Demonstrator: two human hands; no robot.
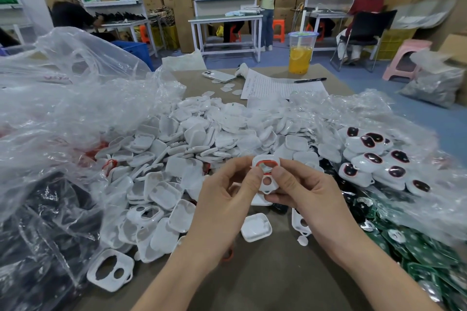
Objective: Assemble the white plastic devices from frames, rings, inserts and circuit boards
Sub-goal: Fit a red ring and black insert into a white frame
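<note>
Both my hands hold one white plastic frame upright above the brown table, a red ring seated in its upper opening. My left hand pinches the frame's left side, its thumb tip pressing at the ring. My right hand pinches the right side, thumb on the front. A big heap of white frames and covers lies behind and to the left. Assembled white pieces with dark red-rimmed inserts are piled on the right. Green circuit boards lie in a bag at the lower right.
Crumpled clear plastic bags flank the heap on both sides. A loose white frame and a white cover lie near me. At the table's far end are a cup of orange drink, a phone, a lined sheet and pen. People work at benches behind.
</note>
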